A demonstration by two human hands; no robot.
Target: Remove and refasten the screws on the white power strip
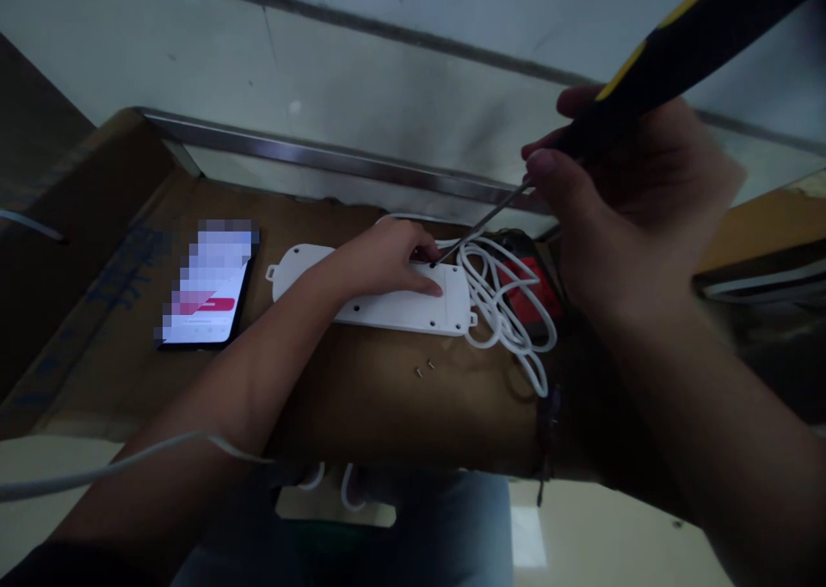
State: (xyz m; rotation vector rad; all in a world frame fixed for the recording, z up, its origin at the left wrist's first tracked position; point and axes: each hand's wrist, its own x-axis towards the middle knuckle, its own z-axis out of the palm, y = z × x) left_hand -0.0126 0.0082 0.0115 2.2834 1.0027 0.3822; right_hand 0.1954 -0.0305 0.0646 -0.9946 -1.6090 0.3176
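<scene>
As left hand (pixel 387 260) holds power strip (pixel 393 312) — right (pixel 632 208), screwdriver (pixel 664 71).

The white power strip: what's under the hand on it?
The left hand covers part of the white power strip, so what lies under the palm cannot be seen. Beside the fingers, a screw hole shows, with a screwdriver tip at it.
</scene>
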